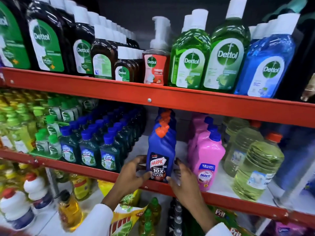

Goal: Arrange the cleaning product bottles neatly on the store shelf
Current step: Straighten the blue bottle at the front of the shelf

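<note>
A blue Harpic bottle with an orange cap stands upright at the front edge of the middle red shelf, heading a row of like bottles behind it. My left hand touches its lower left side, thumb on the label. My right hand is at its lower right side, fingers spread, fingertips close to or touching the bottle. Pink Shakti bottles stand just to the right, dark green Lizol bottles to the left.
Large pale green jugs fill the right of the middle shelf. Dettol bottles line the upper shelf. Yellow and white bottles and Pril packs sit on the shelf below. A bare white gap lies left of the Harpic row.
</note>
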Tool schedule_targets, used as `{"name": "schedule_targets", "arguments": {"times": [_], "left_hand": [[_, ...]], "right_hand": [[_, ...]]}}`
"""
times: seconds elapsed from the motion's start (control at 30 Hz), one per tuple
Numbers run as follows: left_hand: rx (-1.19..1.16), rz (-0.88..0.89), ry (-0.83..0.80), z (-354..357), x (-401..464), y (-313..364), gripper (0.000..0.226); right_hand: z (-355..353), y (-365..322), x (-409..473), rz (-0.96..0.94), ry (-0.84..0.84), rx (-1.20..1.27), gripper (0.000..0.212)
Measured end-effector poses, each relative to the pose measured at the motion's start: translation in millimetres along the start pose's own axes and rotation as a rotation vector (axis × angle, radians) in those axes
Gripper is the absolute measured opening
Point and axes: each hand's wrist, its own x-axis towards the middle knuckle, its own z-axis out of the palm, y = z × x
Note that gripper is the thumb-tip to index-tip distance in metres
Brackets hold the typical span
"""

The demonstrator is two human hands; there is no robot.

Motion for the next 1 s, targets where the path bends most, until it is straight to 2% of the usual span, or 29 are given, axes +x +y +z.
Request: {"name": "schedule_targets", "arguments": {"times": [0.07,0.17,0.63,0.73,0.8,0.83,0.9,0.93,1.0], "left_hand": [[0.007,0.021,-0.035,0.8,5.0,-3.4,0.051],[-0.037,0.031,-0.041,3.0,7.9,-7.0,0.039],[-0.11,0.064,-0.011,11.0,5.7,-7.2,0.04],[-0.098,0.087,0.016,10.7,-1.2,-5.2,0.057],[-0.114,0.071,0.153,17.4,-9.6,-4.8,0.073],[-0.136,0.056,0.279,22.3,-15.5,-2.0,0.07],[-0.153,0.128,0.533,37.5,-29.9,13.0,0.041],[-0.153,0.194,0.576,47.1,-37.1,24.2,0.027],[-0.166,0.291,0.495,67.8,-47.4,46.8,0.015]], "right_hand": [[2.2,3.5,10.2,0.039,-0.096,0.048,0.061],[6.3,8.5,17.1,0.054,-0.144,0.063,0.057],[13.3,22.7,16.4,0.033,-0.11,0.088,0.053],[6.4,19.7,7.2,0.046,-0.091,0.157,0.056],[-5.1,18.9,-8.6,0.028,-0.029,0.139,0.051],[-12.7,19.5,-19.4,0.016,0.032,0.135,0.045],[-31.2,25.9,-42.3,0.007,0.218,0.129,0.033],[-40.2,33.7,-51.6,0.011,0.327,0.121,0.027],[-56.9,52.2,-60.4,0.067,0.486,0.116,0.02]]}}
